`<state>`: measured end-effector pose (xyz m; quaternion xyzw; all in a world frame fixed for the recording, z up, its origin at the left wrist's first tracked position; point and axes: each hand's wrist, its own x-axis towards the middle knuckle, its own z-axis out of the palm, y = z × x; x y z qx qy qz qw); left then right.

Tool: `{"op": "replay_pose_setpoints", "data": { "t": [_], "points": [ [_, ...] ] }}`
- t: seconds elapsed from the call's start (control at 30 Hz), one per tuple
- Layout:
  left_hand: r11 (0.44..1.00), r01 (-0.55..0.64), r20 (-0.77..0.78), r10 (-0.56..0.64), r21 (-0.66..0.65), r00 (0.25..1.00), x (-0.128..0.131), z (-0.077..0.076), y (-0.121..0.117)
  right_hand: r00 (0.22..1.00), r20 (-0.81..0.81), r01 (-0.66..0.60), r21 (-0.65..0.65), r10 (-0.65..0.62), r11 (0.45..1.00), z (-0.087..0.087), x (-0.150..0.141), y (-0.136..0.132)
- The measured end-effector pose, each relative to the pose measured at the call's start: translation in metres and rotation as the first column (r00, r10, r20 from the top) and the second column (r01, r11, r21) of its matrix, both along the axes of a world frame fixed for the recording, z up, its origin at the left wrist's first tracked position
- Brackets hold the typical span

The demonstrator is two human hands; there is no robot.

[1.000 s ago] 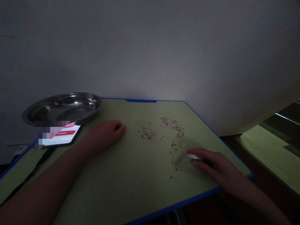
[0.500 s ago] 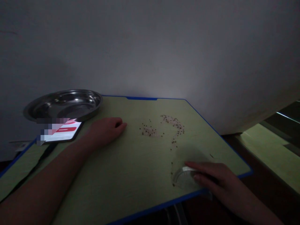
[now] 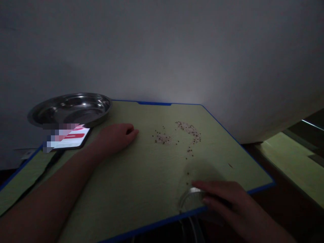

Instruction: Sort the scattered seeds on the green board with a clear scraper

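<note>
My right hand point(image 3: 222, 199) pinches the rim of a clear, shallow round dish point(image 3: 192, 199) between thumb and fingers at the table's near edge. The dish looks see-through, and I cannot tell whether it is glass or plastic. My left hand point(image 3: 121, 133) rests on the table in a loose fist with nothing in it. To its right lies a small patch of pale grains with dark beans or seeds point(image 3: 163, 138). A second, curved patch of pale grains and dark seeds point(image 3: 189, 130) lies farther right. A few dark seeds point(image 3: 188, 173) trail from it toward the dish.
A steel basin point(image 3: 101, 118) stands at the back left. In front of it lies a lit tablet or phone point(image 3: 73, 140), partly blurred out, with a dark strap point(image 3: 52, 163) nearby. The pale table point(image 3: 141, 189) has a blue edge. Below the near edge is a dark container point(image 3: 162, 233).
My right hand has drawn the dish toward me and slightly left, to the near edge. My left hand stays in place. The view has shifted slightly.
</note>
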<state>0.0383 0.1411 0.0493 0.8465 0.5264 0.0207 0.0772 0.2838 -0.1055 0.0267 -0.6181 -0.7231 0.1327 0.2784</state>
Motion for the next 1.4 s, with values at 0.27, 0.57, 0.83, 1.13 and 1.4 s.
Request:
{"op": "replay_pose_setpoints", "data": {
  "t": [0.27,0.57,0.83,1.13,1.4],
  "points": [
    [1.000,0.013,0.002,-0.013,0.003,1.000,-0.002,0.000,-0.001,0.991,-0.003,0.135,-0.021,-0.135,0.991,0.003,0.023,0.012],
    [1.000,0.006,0.012,-0.006,0.010,1.000,0.000,-0.003,0.002,0.998,-0.014,0.061,-0.055,-0.062,0.997,-0.004,0.016,0.016],
    [1.000,0.014,0.008,-0.015,0.014,1.000,-0.002,-0.002,0.001,1.000,-0.006,-0.027,-0.048,0.026,0.998,0.000,0.003,0.003],
    [1.000,0.005,0.011,-0.005,0.009,1.000,-0.001,0.000,-0.001,0.974,-0.024,0.224,-0.053,-0.225,0.973,0.005,0.035,0.021],
    [1.000,0.017,0.022,-0.017,0.008,1.000,-0.002,-0.002,0.001,0.971,-0.034,0.233,-0.078,-0.237,0.969,-0.004,0.032,0.032]
  ]
}}
